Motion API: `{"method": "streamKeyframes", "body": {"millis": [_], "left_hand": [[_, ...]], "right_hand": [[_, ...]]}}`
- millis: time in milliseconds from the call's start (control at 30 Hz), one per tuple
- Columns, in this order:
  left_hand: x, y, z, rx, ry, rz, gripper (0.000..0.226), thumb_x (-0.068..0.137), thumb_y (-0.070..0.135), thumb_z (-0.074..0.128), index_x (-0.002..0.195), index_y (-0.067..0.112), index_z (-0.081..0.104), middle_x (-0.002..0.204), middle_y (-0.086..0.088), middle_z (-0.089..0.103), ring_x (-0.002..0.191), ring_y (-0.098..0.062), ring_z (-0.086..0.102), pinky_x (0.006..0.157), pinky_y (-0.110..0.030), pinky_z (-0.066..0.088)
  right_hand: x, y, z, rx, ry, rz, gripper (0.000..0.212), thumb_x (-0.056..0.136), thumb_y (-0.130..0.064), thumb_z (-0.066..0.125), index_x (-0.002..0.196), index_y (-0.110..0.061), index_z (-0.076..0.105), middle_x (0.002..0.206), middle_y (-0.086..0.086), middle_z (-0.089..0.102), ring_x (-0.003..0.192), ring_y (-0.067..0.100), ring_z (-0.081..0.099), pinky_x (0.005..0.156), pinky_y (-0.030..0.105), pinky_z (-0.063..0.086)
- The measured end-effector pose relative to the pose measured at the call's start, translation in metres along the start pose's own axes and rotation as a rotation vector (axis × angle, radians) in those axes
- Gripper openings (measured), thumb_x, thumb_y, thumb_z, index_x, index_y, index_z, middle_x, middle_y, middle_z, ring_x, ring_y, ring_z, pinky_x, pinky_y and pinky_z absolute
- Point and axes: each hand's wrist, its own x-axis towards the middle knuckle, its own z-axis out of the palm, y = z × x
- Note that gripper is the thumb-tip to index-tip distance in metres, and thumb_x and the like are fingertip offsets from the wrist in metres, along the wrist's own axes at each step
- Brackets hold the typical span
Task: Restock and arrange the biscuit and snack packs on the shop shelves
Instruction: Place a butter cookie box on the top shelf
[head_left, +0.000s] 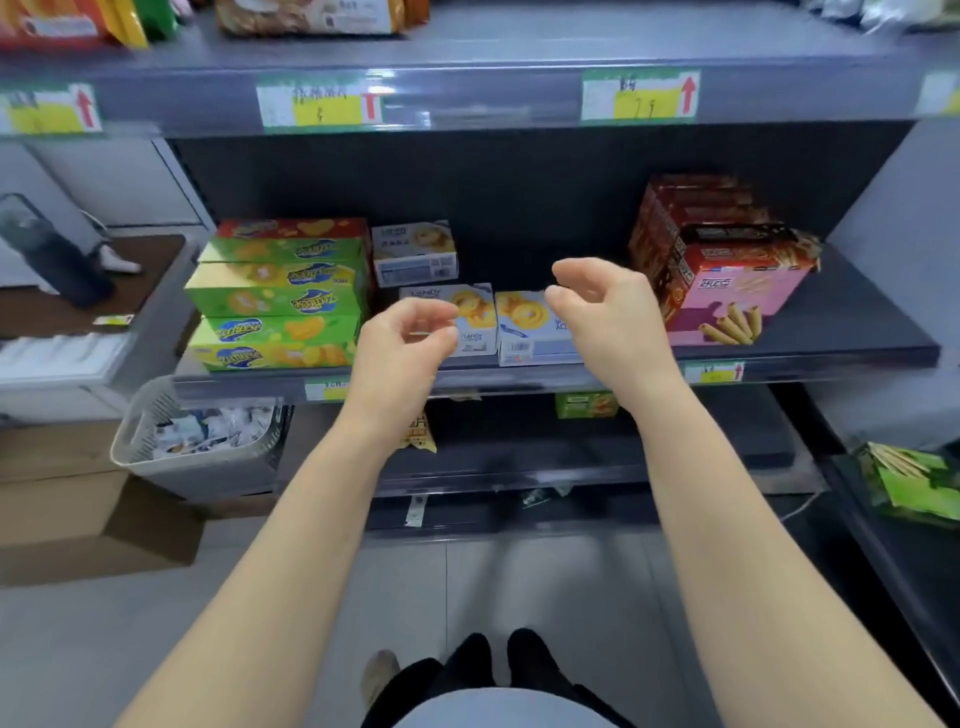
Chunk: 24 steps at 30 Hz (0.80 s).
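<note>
The person wears a pale grey top (498, 709) over black trousers (470, 670), with one beige shoe (379, 673) showing; left hand (402, 345), right hand (610, 312) and forearms are bare.

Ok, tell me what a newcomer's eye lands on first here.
The left hand and right hand hover empty, fingers curled, before the pale cookie boxes on the middle shelf. Bright green biscuit boxes stacked at its left end and a pink wafer-roll box at its right come next.
</note>
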Motion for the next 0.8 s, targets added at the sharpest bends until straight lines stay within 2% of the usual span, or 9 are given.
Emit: {"method": "streamKeyframes", "body": {"millis": [67,267,467,567,667,800], "left_hand": [[-0.006,-0.003,0.013,-0.014,0.0,-0.028,0.019,0.087,0.008,0.061,0.09,0.026,0.065,0.094,0.003,0.066,0.09,-0.012,0.061,0.085,-0.026,0.049],[-0.007,-0.013,0.04,-0.042,0.019,-0.098,0.018,0.087,0.004,0.059,0.091,0.021,0.064,0.094,0.001,0.066,0.087,-0.011,0.059,0.079,-0.023,0.044],[0.019,-0.023,0.062,-0.044,0.0,-0.158,0.02,0.09,0.009,0.057,0.087,0.028,0.063,0.1,0.002,0.067,0.099,-0.017,0.062,0.088,-0.029,0.047],[0.042,-0.031,0.077,-0.029,-0.04,-0.208,0.019,0.091,0.01,0.055,0.088,0.028,0.061,0.099,0.004,0.064,0.102,-0.018,0.061,0.091,-0.031,0.045],[0.068,-0.042,0.093,-0.018,-0.056,-0.272,0.015,0.094,0.01,0.052,0.098,0.021,0.061,0.109,0.0,0.061,0.11,-0.021,0.058,0.096,-0.033,0.044],[0.1,-0.051,0.11,0.045,-0.073,-0.306,0.027,0.096,0.009,0.048,0.121,0.01,0.057,0.116,0.0,0.056,0.114,-0.018,0.052,0.091,-0.024,0.036]], "right_hand": [[-0.002,0.014,-0.007,0.016,-0.014,0.017,0.037,0.092,-0.017,0.056,0.129,-0.013,0.056,0.129,-0.002,0.059,0.12,0.01,0.053,0.101,0.023,0.041],[0.006,0.047,-0.019,0.026,-0.012,0.095,0.038,0.092,-0.018,0.056,0.13,-0.011,0.056,0.129,0.0,0.059,0.12,0.013,0.053,0.1,0.023,0.041],[0.031,0.07,-0.023,0.055,0.002,0.198,0.037,0.093,-0.017,0.055,0.13,-0.013,0.055,0.13,0.002,0.058,0.122,0.015,0.052,0.106,0.033,0.041],[0.045,0.082,-0.023,0.067,0.008,0.266,0.037,0.093,-0.016,0.056,0.13,-0.012,0.054,0.13,0.003,0.057,0.123,0.016,0.051,0.105,0.031,0.04],[0.06,0.093,-0.023,0.102,0.014,0.337,0.036,0.094,-0.012,0.054,0.13,-0.008,0.054,0.13,0.005,0.058,0.12,0.015,0.052,0.096,0.021,0.039],[0.084,0.108,-0.02,0.121,0.02,0.43,0.036,0.096,-0.011,0.052,0.131,-0.007,0.052,0.131,0.006,0.056,0.107,0.007,0.048,0.09,0.017,0.034]]}}
